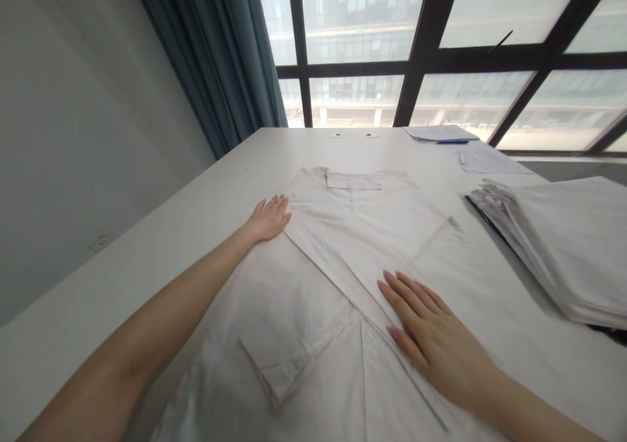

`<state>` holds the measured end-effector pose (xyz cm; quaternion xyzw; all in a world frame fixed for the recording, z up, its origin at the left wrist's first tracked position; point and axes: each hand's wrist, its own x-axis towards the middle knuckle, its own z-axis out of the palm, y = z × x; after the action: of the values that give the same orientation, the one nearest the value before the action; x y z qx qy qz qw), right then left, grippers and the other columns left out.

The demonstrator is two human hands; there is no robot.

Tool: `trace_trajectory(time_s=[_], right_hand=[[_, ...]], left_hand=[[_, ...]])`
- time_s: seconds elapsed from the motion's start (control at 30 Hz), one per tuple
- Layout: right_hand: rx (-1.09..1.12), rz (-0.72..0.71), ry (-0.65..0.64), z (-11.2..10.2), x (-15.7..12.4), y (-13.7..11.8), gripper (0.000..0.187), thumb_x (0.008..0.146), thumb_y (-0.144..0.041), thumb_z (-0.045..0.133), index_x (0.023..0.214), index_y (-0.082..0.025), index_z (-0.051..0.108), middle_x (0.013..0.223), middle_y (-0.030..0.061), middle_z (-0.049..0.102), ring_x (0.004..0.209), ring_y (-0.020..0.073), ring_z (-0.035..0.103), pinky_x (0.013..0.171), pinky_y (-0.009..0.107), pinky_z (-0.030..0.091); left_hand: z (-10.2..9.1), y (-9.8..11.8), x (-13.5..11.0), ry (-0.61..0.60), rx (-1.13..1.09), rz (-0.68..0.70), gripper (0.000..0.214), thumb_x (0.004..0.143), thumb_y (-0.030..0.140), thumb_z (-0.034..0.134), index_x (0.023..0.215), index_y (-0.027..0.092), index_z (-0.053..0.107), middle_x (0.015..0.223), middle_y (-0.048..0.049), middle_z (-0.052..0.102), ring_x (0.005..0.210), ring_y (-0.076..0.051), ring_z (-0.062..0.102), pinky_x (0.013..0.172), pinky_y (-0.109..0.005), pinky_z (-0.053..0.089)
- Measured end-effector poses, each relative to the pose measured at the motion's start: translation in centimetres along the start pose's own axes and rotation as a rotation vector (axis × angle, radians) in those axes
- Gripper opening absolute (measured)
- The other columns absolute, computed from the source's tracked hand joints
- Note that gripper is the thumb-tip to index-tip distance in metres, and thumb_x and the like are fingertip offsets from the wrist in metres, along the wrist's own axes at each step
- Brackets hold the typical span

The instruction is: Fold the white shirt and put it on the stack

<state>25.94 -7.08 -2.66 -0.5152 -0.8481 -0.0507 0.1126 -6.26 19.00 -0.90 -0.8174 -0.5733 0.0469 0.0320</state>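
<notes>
A white buttoned shirt point(313, 285) lies spread on the white table point(206, 200), its collar end toward the window. One cuffed sleeve point(287, 363) is folded across the front, and the fabric from the left side crosses diagonally over the chest. My left hand point(268, 219) rests flat at the shirt's left shoulder edge, fingers stretched out. Flat on the shirt's right side, my right hand point(426, 334) has its fingers extended over a long folded edge. Neither hand grips the cloth. The lower end of the shirt runs out of view.
To the right is a stack of folded white cloth point(568, 246) on a dark base. Papers point(441, 133) and a blue pen point(452, 142) lie at the far right corner. Behind the table stand a window point(362, 17) and a blue curtain point(220, 57); a wall point(73, 135) is at left.
</notes>
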Motion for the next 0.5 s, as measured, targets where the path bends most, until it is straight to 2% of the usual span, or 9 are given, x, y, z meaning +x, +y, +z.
trace_trajectory(time_s=[0.07,0.13,0.23,0.3,0.4,0.5], right_hand=[[0.001,-0.001,0.003,0.0,0.0,0.0,0.060,0.099,-0.037,0.042,0.154,-0.021,0.027,0.156,0.0077,0.033,0.144,0.0225,0.031,0.113,0.044,0.036],[-0.012,-0.010,0.004,0.0,0.1,0.1,0.060,0.099,-0.037,0.042,0.154,-0.020,0.027,0.156,0.0081,0.034,0.143,0.0224,0.031,0.113,0.043,0.037],[-0.040,-0.029,0.005,-0.1,0.1,0.1,0.060,0.099,-0.037,0.042,0.154,-0.018,0.028,0.156,0.0085,0.033,0.143,0.0223,0.032,0.112,0.042,0.039],[-0.049,-0.034,0.011,-0.1,0.1,0.2,0.060,0.098,-0.037,0.042,0.154,-0.018,0.028,0.156,0.0084,0.033,0.143,0.0225,0.032,0.111,0.043,0.039],[-0.038,-0.030,0.018,-0.1,0.1,0.2,0.062,0.098,-0.036,0.043,0.154,-0.019,0.026,0.156,0.0079,0.033,0.144,0.0227,0.031,0.112,0.043,0.039],[-0.028,-0.029,0.018,-0.1,0.2,0.3,0.063,0.097,-0.037,0.044,0.155,-0.020,0.024,0.156,0.0077,0.033,0.143,0.0232,0.031,0.111,0.043,0.039]], left_hand=[[-0.6,1.2,0.3,0.019,0.005,0.014,0.060,0.099,0.033,0.024,0.151,0.005,0.027,0.159,-0.0174,0.023,0.148,-0.028,0.018,0.119,-0.048,0.014],[-1.0,3.8,0.1,0.041,-0.006,0.086,0.062,0.099,0.038,0.025,0.152,0.006,0.025,0.160,-0.0157,0.019,0.149,-0.026,0.016,0.120,-0.044,0.014],[-1.1,8.2,-0.7,0.019,-0.089,0.339,0.070,0.099,0.052,0.022,0.153,0.008,0.020,0.161,-0.0145,0.015,0.150,-0.023,0.014,0.120,-0.039,0.015],[-0.8,10.0,-0.6,-0.024,-0.127,0.439,0.075,0.098,0.058,0.022,0.154,0.010,0.017,0.161,-0.0134,0.013,0.150,-0.022,0.012,0.120,-0.039,0.013],[-0.3,9.6,1.2,-0.030,-0.152,0.394,0.076,0.097,0.061,0.022,0.155,0.013,0.016,0.161,-0.0123,0.011,0.150,-0.023,0.012,0.120,-0.042,0.013],[0.2,6.9,4.2,-0.006,-0.151,0.235,0.075,0.097,0.061,0.022,0.155,0.013,0.018,0.162,-0.0118,0.012,0.150,-0.024,0.012,0.119,-0.041,0.015]])
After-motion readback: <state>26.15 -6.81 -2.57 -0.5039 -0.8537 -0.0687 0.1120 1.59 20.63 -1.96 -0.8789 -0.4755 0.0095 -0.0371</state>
